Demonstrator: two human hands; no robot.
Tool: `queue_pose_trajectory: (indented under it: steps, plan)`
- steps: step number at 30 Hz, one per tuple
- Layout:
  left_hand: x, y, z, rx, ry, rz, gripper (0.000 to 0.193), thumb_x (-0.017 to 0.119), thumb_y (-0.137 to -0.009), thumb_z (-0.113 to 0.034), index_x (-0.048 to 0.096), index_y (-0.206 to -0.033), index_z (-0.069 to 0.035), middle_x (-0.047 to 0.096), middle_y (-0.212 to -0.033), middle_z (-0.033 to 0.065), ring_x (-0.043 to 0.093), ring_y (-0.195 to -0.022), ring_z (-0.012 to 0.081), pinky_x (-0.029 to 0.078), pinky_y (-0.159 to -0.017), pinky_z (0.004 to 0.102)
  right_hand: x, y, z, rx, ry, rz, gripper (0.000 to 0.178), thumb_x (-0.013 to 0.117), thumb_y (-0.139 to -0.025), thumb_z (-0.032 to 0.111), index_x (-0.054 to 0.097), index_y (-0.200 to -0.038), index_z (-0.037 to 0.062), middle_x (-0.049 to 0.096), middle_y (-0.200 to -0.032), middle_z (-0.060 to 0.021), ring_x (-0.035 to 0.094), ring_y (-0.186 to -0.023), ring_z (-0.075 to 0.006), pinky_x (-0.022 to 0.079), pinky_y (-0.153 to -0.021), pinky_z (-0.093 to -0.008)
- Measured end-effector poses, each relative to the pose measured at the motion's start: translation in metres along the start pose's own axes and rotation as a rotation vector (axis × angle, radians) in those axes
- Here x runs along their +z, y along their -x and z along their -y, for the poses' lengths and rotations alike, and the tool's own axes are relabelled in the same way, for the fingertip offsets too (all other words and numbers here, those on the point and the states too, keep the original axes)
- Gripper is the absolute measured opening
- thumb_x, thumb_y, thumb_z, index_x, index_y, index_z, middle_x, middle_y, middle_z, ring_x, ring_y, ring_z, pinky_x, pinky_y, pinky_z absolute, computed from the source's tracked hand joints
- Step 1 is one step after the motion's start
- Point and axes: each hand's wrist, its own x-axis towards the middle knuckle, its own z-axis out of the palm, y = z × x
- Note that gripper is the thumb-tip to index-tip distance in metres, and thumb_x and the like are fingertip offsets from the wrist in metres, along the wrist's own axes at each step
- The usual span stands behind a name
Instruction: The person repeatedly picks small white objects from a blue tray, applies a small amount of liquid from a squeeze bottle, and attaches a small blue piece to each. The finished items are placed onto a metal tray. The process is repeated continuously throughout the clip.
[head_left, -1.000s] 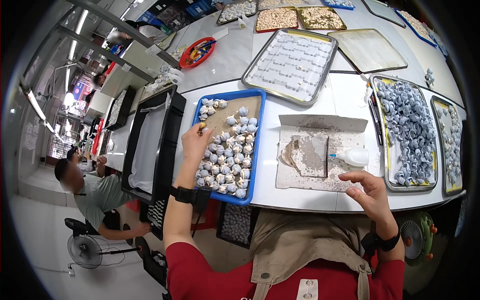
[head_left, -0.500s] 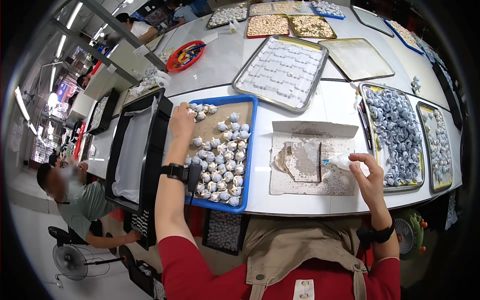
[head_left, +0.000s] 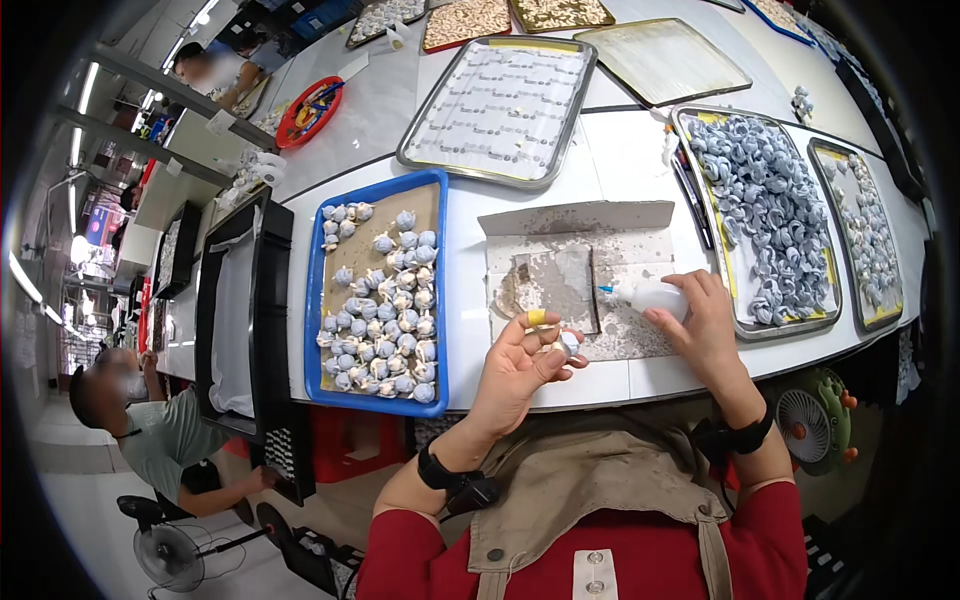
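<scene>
My left hand [head_left: 512, 378], a yellow band round one fingertip, pinches a small blue-grey and cream round piece [head_left: 570, 343] in front of my body. In my right hand [head_left: 708, 330] lies a white squeeze bottle [head_left: 652, 298], its thin blue tip pointing left over a stained cardboard sheet [head_left: 640, 262]. That sheet has a raised back flap and a dark-edged square patch in its middle. To the left, a blue tray [head_left: 441, 290] with a brown liner holds many similar blue-grey and cream pieces [head_left: 385, 335]. The bottle tip is apart from the held piece.
Metal trays of blue-grey curled parts [head_left: 765, 215] and small pieces [head_left: 868, 235] stand at right. A paper-lined tray [head_left: 500, 110] and a bare tray [head_left: 665, 60] lie behind. A black crate [head_left: 270, 310] is left; beyond it sits a person [head_left: 165, 440]. A green fan [head_left: 815, 420] stands below right.
My left hand has come from the blue tray's far left corner to the cardboard, now with a piece in its fingers. My right hand has wrapped more fully round the bottle. The view has shifted.
</scene>
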Motion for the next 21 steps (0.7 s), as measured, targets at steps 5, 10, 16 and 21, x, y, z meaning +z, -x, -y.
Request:
queue_pose_trajectory:
  steps: [5,10,16,21]
  plan:
    - [0.015,-0.006,0.023,-0.06,-0.05,0.038,0.05,0.06,-0.09,-0.009,0.039,-0.134,0.001,0.056,-0.114,0.0091,0.062,-0.094,0.0152,0.05,-0.077,0.0223,-0.003,0.017,0.002,0.146,-0.194,-0.025,0.033,0.077,-0.071,0.023,0.06,-0.091,0.0026,0.058,-0.081,-0.0097,0.053,-0.076,-0.0252,0.041,-0.07,-0.0341]
    - [0.021,-0.003,0.022,0.008,-0.09,-0.029,0.047,0.061,-0.088,-0.005,0.043,-0.13,0.003,0.053,-0.121,0.0118,0.062,-0.096,0.0184,0.05,-0.077,0.0226,-0.019,0.029,0.01,0.272,-0.529,-0.063,0.029,0.074,-0.074,0.019,0.06,-0.092,0.0014,0.057,-0.08,-0.0088,0.054,-0.075,-0.0199,0.042,-0.068,-0.0299]
    - [0.017,-0.001,0.023,0.033,-0.155,-0.077,0.043,0.063,-0.086,-0.003,0.046,-0.125,0.004,0.056,-0.117,0.0111,0.063,-0.091,0.016,0.05,-0.073,0.0217,-0.034,0.031,0.025,0.092,-0.455,-0.087,0.029,0.075,-0.072,0.021,0.06,-0.086,0.0008,0.056,-0.078,-0.0081,0.049,-0.075,-0.0212,0.04,-0.067,-0.0305]
    - [0.018,0.006,0.022,0.025,-0.136,-0.104,0.041,0.064,-0.084,0.0,0.048,-0.122,0.004,0.061,-0.108,0.0088,0.064,-0.087,0.014,0.049,-0.073,0.0215,-0.045,0.023,0.042,-0.136,-0.239,-0.132,0.029,0.079,-0.064,0.022,0.061,-0.079,0.0041,0.053,-0.07,-0.0056,0.044,-0.073,-0.0229,0.035,-0.069,-0.0338]
